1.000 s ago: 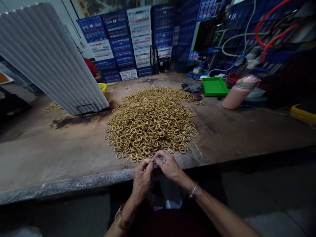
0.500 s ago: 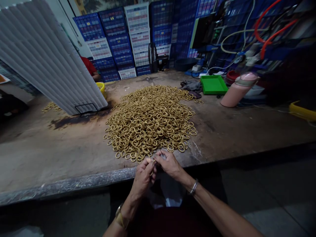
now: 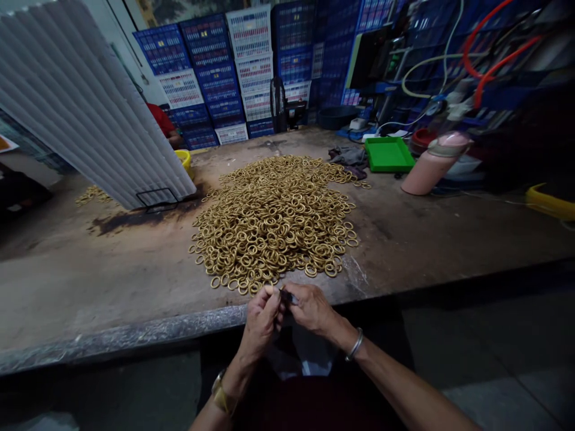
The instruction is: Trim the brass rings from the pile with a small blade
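Observation:
My left hand point(image 3: 263, 314) is closed in a pinch at the table's front edge. A gold-coloured ring point(image 3: 282, 288) shows in small part at its fingertips, mostly covered by fingers. Close beside it, my right hand point(image 3: 313, 308) is curled around a small dark tool point(image 3: 290, 296) whose tip meets the ring; its exact kind is hidden. Just beyond both hands spreads a large heap of gold-coloured rings point(image 3: 274, 221), with a few loose ones along its near edge.
A tall ribbed whitish panel point(image 3: 99, 108) leans on a wire stand at the left, partly hiding a person in a red sleeve point(image 3: 159, 120). A green tray point(image 3: 389, 154) and pink bottle point(image 3: 433, 164) stand at the right. Stacked crates point(image 3: 249, 69) line the back.
My right hand has turned and drawn slightly nearer to me, its fingers curling more tightly around the dark tool. My left hand has stayed nearly in place.

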`<state>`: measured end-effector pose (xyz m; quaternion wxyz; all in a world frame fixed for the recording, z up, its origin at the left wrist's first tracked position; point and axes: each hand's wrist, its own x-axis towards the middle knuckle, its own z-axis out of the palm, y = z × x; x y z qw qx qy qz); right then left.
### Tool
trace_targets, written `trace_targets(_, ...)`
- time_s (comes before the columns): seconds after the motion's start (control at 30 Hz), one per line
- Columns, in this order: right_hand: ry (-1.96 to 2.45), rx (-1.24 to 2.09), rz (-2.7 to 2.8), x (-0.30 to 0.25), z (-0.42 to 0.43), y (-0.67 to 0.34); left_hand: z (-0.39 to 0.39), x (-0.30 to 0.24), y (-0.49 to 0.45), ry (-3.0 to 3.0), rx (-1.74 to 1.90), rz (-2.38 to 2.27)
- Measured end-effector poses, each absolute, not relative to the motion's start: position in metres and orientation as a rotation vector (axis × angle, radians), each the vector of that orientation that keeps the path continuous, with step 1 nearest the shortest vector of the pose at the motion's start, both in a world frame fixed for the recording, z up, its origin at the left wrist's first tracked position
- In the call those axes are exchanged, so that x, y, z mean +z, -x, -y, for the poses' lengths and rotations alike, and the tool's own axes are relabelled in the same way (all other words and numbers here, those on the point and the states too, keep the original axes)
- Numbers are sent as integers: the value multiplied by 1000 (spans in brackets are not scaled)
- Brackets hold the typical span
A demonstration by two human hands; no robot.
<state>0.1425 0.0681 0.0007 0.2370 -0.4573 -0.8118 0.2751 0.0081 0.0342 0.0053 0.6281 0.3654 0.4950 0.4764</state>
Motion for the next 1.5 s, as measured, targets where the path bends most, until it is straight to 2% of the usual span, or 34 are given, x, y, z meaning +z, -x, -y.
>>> trace_targets(0.33, 1405, 720, 2353, 4, -69, -140, -34, 9, -6, -953, 1070, -1215)
trace_targets(0.5, 1666, 567, 2284, -3, -87, -144, -24, 20, -6, -755, 1050, -1025)
trace_targets(0.63, 1702, 417, 2100, -6, -104, -145, -23, 21, -6, -529, 1084, -888)
trace_targets(1.0, 1869, 319, 2029, 6, -125, -118, -29, 15, 0, -349, 1092, -820)
trace_targets(1.17, 1851, 364, 2030, 4, -127, -119, -31, 8, 1, -302, 1110, -723)
trace_targets(1.4, 1577, 356, 1951, -7, -119, -138, -39, 6, 4, -230, 1143, -789)
trace_targets(1.5, 1533, 451, 1901, -11, -112, -145, -43, 11, 2, -302, 1134, -834)
